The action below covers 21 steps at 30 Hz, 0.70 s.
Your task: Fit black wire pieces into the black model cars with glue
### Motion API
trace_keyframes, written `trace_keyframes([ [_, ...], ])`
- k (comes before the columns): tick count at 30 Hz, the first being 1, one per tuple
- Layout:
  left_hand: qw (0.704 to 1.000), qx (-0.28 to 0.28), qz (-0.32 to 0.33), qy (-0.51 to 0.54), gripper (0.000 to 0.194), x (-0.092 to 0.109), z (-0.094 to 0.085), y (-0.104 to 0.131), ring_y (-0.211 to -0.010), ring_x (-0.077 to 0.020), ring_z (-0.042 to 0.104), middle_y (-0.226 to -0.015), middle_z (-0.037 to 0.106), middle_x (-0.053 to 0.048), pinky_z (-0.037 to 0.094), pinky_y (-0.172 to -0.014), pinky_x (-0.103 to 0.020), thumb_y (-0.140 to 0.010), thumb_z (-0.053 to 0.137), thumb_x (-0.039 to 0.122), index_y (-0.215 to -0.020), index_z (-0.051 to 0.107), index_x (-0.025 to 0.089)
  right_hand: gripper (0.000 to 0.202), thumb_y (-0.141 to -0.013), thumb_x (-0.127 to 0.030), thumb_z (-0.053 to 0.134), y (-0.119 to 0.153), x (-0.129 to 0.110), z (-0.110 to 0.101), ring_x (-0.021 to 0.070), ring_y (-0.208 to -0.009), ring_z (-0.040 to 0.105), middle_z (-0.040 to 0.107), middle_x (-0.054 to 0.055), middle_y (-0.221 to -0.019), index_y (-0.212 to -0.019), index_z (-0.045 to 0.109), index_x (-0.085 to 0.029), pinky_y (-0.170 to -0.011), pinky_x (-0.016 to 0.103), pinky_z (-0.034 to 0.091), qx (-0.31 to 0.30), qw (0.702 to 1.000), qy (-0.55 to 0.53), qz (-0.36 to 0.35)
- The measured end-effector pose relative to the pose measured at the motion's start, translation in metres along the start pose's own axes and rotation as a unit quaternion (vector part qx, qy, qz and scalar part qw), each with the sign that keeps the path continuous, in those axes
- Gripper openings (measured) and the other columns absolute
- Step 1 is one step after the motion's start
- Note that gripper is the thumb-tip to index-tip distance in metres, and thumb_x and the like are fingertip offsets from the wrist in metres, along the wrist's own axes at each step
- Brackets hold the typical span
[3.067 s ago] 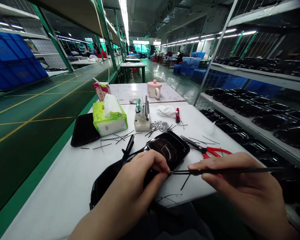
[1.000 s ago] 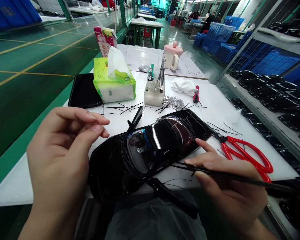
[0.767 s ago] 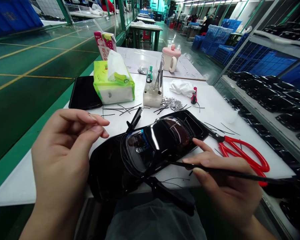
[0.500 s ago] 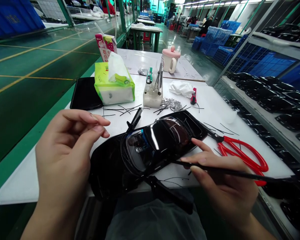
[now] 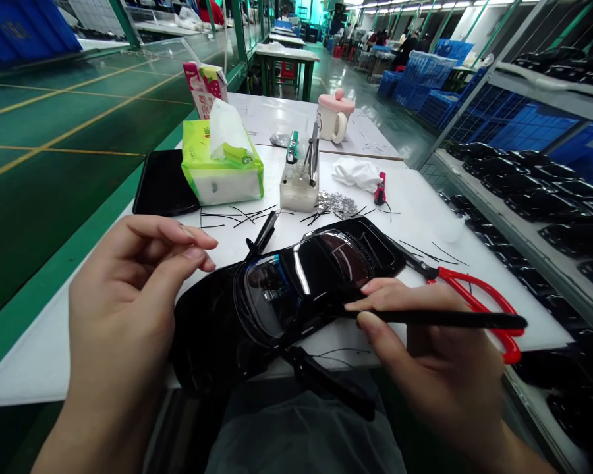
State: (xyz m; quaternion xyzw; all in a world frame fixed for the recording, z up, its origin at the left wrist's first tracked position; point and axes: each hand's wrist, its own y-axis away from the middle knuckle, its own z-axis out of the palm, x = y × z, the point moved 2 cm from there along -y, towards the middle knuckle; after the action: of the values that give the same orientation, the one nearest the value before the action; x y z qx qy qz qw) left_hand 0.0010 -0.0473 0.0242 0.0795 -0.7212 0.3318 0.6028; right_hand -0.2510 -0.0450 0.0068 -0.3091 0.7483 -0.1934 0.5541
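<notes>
A glossy black model car [image 5: 296, 276] lies on the white tabletop, its front to the left and both doors swung out. In my right hand [image 5: 425, 362] are slim black tweezers [image 5: 454, 319], gripped between thumb and fingers. Their tip reaches into the near side door opening, where it is lost against the dark body. My left hand [image 5: 128, 289] hovers by the front of the car, thumb and fingertips pinched together. Whether anything tiny is between them cannot be made out. The near door [image 5: 333, 385] hangs past the table edge; the far door [image 5: 263, 234] points away.
Red-handled scissors [image 5: 474, 296] lie right of the car. Behind it are black wire pieces [image 5: 242, 216], small silvery parts [image 5: 338, 204], a tool holder [image 5: 299, 191], a tissue pack [image 5: 225, 178], a black tray [image 5: 163, 184] and a lidded mug [image 5: 335, 118]. A rack [image 5: 524, 178] of black car bodies stands right.
My right hand has moved left, closer to the near door opening, and the tweezers have turned so their back end sits higher. My left hand stays pinched in about the same place.
</notes>
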Motion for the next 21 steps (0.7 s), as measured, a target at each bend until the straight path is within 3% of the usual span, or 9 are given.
trace_keyframes([
  [8,1.000,-0.014,0.010,0.007,0.022,0.005,0.001,0.002,-0.072,-0.0015,0.065,-0.081,0.072,0.013,0.049,-0.067,0.000,-0.078,0.068,0.003,-0.081,0.064,0.024,0.034,-0.086,0.000,0.069,0.000,0.002,-0.003,0.0161,-0.104,0.070,0.072,-0.003,-0.101,-0.110,0.067,-0.024,-0.101,0.030,0.057,0.037,0.999,0.008,0.029],
  [13,1.000,-0.006,0.012,0.005,0.022,0.010,0.004,0.006,-0.075,-0.0022,0.064,-0.084,0.071,0.012,0.049,-0.073,-0.001,-0.080,0.067,0.003,-0.083,0.063,0.024,0.035,-0.086,0.000,0.068,0.003,0.002,-0.002,0.0156,-0.106,0.070,0.073,-0.003,-0.101,-0.110,0.067,-0.025,-0.102,0.029,0.056,0.033,0.999,0.007,0.039],
  [21,1.000,-0.022,0.006,0.005,0.021,-0.001,0.000,0.001,-0.074,-0.0031,0.067,-0.083,0.074,0.012,0.051,-0.066,-0.003,-0.078,0.070,0.005,-0.082,0.066,0.026,0.033,-0.088,-0.001,0.068,-0.002,-0.005,-0.002,0.0151,-0.110,0.067,0.071,-0.002,-0.100,-0.111,0.065,-0.024,-0.100,0.026,0.054,-0.011,0.999,0.029,0.022],
])
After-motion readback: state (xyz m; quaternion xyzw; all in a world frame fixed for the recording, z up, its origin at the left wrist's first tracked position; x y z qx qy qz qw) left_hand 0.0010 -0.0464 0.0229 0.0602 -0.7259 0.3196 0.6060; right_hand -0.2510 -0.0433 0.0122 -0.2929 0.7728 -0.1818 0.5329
